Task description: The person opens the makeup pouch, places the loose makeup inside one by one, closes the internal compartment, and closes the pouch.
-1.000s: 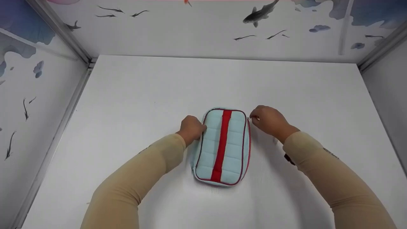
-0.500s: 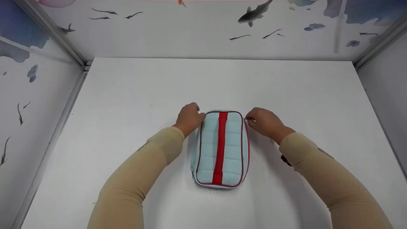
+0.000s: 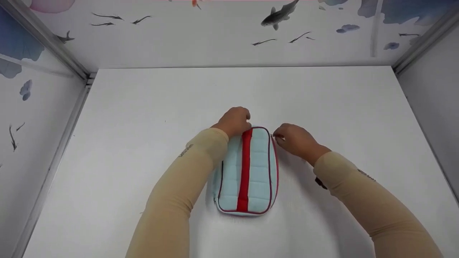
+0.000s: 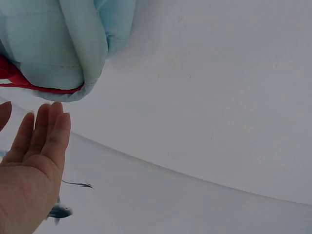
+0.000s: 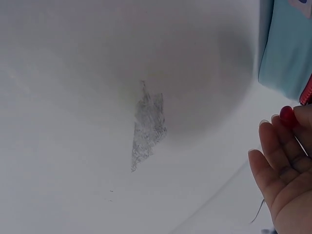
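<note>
A light-blue quilted pouch [image 3: 260,172] with dark red piping and a red strap [image 3: 245,179] down its middle lies on the white table. My left hand [image 3: 234,121] is at its far end; in the left wrist view that hand's [image 4: 36,161] fingers are mostly straight, beside the pouch's end [image 4: 53,73]. At the far right corner, my right hand [image 3: 296,139] pinches the zipper pull. The pull's red bead [image 5: 288,117] shows at the fingertips in the right wrist view, close to the red zipper [image 5: 306,92]. My left forearm hides part of the pouch's left side.
White panels printed with fish and plants stand along the back [image 3: 179,46] and left side of the table [image 3: 161,93]. A greyish worn patch [image 5: 148,129] marks the surface in the right wrist view.
My left hand has slid from the pouch's left edge up and right to its far end. The right hand keeps its pinch at the far right corner.
</note>
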### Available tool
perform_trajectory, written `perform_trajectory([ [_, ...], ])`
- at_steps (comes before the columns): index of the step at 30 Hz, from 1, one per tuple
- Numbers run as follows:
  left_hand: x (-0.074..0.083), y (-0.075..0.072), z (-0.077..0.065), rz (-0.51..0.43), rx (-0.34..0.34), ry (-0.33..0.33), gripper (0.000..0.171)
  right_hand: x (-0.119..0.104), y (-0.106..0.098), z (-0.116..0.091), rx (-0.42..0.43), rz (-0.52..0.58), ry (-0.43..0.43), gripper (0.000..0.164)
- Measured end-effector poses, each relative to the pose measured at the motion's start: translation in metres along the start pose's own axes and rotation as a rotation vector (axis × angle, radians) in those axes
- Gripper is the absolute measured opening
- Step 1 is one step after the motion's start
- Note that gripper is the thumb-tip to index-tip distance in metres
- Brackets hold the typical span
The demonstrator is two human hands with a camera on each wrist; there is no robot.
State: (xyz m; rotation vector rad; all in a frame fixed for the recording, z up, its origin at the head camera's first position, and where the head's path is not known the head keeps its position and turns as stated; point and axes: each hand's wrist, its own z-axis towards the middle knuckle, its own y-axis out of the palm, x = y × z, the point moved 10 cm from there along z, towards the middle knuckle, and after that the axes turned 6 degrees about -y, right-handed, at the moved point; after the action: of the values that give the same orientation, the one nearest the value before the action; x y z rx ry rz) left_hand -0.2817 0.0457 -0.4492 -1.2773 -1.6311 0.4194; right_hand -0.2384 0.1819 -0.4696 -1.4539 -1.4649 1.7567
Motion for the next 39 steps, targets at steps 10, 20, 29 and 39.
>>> perform_trajectory([
  [10, 0.013, 0.016, 0.011, 0.080, -0.109, 0.003, 0.036, 0.000, 0.000, 0.001, -0.006, 0.000, 0.002, 0.020],
  [20, 0.017, 0.019, 0.014, 0.140, -0.131, 0.048, 0.029, -0.004, -0.002, 0.002, -0.017, -0.024, -0.028, 0.019],
  [29, 0.019, 0.018, 0.013, 0.193, -0.091, 0.084, 0.023, -0.009, -0.006, 0.004, -0.015, -0.076, -0.046, 0.019],
  [39, 0.002, 0.008, 0.009, 0.193, -0.046, 0.068, 0.024, -0.013, -0.007, 0.010, -0.036, -0.130, -0.016, 0.019],
])
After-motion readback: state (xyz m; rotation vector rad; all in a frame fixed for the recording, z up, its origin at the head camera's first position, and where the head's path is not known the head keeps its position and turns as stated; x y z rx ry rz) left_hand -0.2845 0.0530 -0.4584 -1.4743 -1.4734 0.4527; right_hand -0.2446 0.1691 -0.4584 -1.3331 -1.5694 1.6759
